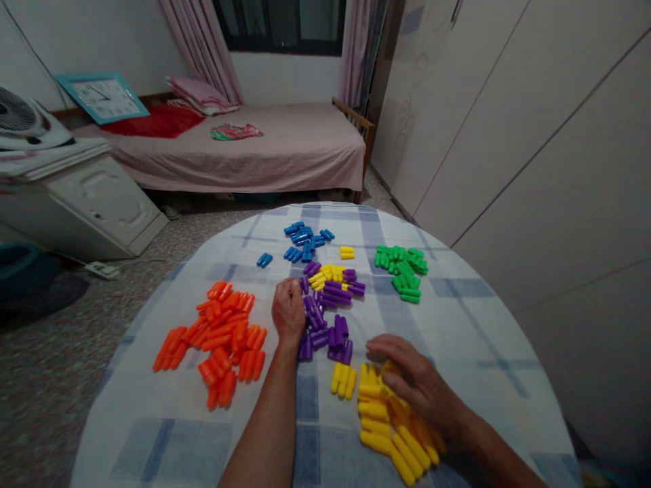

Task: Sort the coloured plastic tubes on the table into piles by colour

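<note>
Coloured plastic pegs lie sorted in heaps on a round table with a blue-checked cloth [458,318]. My left hand [287,310] is curled closed at the left edge of the purple pegs [325,325]; what it holds, if anything, is hidden. My right hand [414,379] lies flat with fingers stretched over the yellow heap [386,434] at the near right. A mixed yellow and purple cluster [333,278] sits just beyond the left hand. A small yellow bunch [344,379] lies between the hands.
An orange heap [218,335] lies at the left, blue pegs [305,240] at the far middle, green pegs [403,268] at the far right. Beyond the table stand a bed [264,146], a fan [20,118] on a white cabinet, and wardrobe doors [508,135] on the right.
</note>
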Tool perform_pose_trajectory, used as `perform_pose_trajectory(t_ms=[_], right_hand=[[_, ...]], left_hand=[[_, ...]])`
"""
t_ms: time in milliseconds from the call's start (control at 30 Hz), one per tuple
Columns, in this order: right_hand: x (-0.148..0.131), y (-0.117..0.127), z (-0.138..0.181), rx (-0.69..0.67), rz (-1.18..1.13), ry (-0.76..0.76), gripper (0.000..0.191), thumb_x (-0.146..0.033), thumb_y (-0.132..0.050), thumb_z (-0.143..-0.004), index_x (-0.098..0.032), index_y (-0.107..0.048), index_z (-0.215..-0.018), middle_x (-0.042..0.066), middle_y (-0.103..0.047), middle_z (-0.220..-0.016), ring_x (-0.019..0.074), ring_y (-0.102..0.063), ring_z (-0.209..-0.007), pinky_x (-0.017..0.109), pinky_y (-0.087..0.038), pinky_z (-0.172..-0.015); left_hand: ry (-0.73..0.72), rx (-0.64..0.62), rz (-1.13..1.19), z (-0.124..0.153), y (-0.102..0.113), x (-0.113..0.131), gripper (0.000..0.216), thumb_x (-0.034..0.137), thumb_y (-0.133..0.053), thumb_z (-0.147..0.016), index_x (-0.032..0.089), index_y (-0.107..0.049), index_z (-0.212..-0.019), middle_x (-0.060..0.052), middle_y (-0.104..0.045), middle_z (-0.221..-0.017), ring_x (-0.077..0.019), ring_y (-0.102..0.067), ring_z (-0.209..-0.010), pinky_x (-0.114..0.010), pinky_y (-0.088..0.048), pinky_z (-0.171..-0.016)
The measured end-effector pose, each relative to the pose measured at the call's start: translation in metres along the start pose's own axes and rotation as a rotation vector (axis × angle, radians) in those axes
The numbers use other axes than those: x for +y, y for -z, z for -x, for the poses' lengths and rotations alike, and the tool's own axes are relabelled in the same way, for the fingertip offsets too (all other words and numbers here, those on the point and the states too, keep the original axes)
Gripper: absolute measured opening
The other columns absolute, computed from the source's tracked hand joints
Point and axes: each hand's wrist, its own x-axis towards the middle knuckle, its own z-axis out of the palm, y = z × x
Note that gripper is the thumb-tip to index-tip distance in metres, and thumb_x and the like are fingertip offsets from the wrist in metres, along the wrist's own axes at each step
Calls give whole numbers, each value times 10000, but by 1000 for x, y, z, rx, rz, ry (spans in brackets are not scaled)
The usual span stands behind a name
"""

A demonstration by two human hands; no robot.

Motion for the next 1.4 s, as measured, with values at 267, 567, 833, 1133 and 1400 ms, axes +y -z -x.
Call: perform_pose_trajectory(t_ms=[267,567,833,1133,1400], right_hand=[[13,-15,60,200,92,-154,442,-407,-379,-935,-260,-450,-1346,83,-459,-1413,249,-383,-1326,491,-318,-1091],[-6,-37,50,151,205,-46,531,-453,-370,-936,-215,-369,-1410,110,-355,-1482,250,-283,-1379,499,-253,-1113],[-24,-34,31,37,212,75,532,-481,-448,-909,-212,-413,-1366,110,-366,-1470,258,-282,-1371,487,-266,-1099],[-17,-14,-24,41,269,230,354,-313,-499,-909,-225,-545,-1249,91,-566,-1282,245,-432,-1256,460,-342,-1031],[1,-25,-64,-47,420,385,264,-308,-609,-852,-303,-640,-1114,66,-371,-1461,284,-279,-1367,481,-332,-1032]], left_hand=[[-3,21,-49,0,0,3,335,321,-335,-910,193,-643,-878,-78,-647,-974,-197,-571,-978,-318,-421,-901],[-8,25,-69,-1,1,4,320,278,-347,-911,180,-647,-856,-70,-650,-927,-182,-572,-939,-289,-412,-874],[7,18,-88,-2,1,5,342,275,-332,-919,170,-655,-888,-89,-652,-966,-193,-574,-963,-299,-407,-889],[-35,39,-85,-1,0,3,349,298,-332,-914,182,-658,-863,-71,-662,-921,-188,-579,-945,-290,-416,-873],[-26,30,-86,-1,1,3,353,318,-328,-919,184,-653,-890,-71,-655,-928,-189,-581,-933,-295,-422,-864]])
